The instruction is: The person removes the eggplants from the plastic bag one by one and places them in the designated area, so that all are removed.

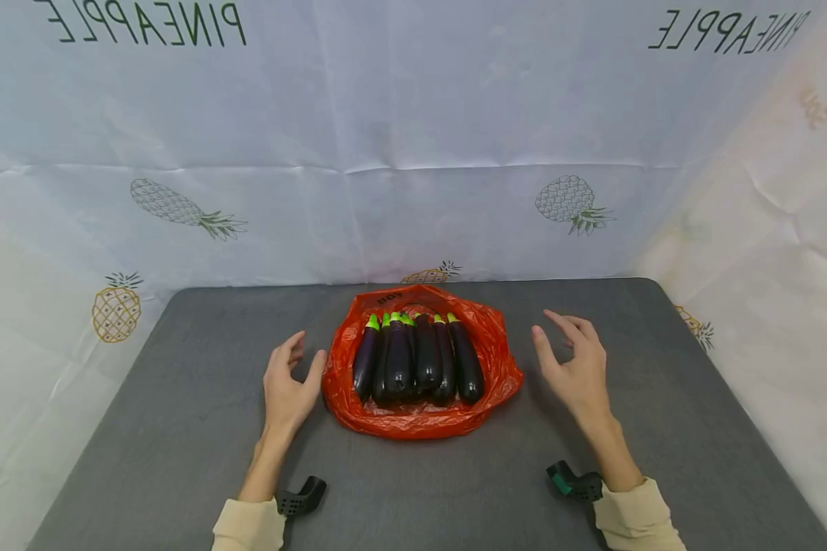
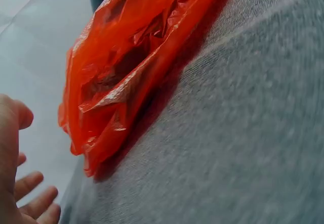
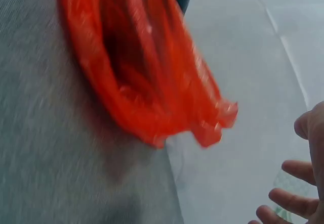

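Beyond your left hand [image 1: 292, 392], and again beyond your right hand [image 1: 580, 375], you saw PINEAPPLE [image 1: 141, 24] reversed on the white cloth [image 1: 413, 99]; between them, the red bag's [image 1: 413, 427] small dark letters [image 1: 390, 298] were unclear.

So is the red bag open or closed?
Open: the red bag is spread wide, with the eggplants visible inside it.

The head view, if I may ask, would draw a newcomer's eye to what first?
The bright red bag stands out first, lying open on the grey table with dark eggplants in it. Next come the left hand and the right hand, one on either side of the bag, both empty.
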`<action>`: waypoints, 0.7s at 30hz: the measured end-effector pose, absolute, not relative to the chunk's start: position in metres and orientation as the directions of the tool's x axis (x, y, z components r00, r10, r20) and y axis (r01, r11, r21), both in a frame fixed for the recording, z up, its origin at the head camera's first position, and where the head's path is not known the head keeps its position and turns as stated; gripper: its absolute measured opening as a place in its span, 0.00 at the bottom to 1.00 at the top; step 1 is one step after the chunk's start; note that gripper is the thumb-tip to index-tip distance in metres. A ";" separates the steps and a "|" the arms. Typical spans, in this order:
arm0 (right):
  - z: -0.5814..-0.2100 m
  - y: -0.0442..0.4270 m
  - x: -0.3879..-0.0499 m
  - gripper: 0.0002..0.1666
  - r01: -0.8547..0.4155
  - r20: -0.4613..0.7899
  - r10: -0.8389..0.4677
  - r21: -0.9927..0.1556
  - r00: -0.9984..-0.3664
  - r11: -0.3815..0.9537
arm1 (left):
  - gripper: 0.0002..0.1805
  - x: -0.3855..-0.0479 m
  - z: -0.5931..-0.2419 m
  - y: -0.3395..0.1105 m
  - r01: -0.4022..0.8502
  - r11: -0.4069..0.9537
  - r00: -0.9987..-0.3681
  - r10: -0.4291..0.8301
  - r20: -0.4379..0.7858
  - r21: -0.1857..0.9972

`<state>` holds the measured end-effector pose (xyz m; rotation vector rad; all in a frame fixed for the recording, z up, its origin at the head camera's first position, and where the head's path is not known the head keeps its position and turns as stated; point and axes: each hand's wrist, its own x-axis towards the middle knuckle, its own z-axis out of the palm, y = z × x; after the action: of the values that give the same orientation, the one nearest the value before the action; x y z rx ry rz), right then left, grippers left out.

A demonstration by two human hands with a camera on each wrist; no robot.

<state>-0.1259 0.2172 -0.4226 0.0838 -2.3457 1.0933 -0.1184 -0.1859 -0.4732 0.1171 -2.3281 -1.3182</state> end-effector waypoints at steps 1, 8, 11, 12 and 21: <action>-0.421 0.215 -0.126 0.22 -0.278 0.501 0.177 -0.702 -0.847 0.655 | 0.26 -0.119 -0.475 -0.185 0.159 0.512 -0.881 -0.312 0.355 0.844; -0.407 0.192 -0.129 0.20 -0.314 0.496 0.226 -0.778 -0.838 0.545 | 0.23 -0.123 -0.481 -0.172 0.213 0.349 -0.847 -0.399 0.350 0.913; -0.401 0.181 -0.131 0.20 -0.350 0.507 0.217 -0.790 -0.834 0.503 | 0.22 -0.125 -0.482 -0.167 0.222 0.322 -0.840 -0.416 0.348 0.920; -0.400 0.177 -0.132 0.20 -0.361 0.507 0.212 -0.798 -0.836 0.483 | 0.22 -0.126 -0.483 -0.166 0.222 0.320 -0.838 -0.420 0.348 0.921; -0.390 0.143 -0.138 0.22 -0.311 0.401 0.164 -0.862 -0.901 0.401 | 0.19 -0.130 -0.483 -0.161 0.174 0.295 -0.831 -0.468 0.301 0.940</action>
<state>-0.1376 0.1435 -0.3899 0.1261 -2.2378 1.5108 -0.1304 -0.1614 -0.4832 0.2611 -2.0351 -1.5757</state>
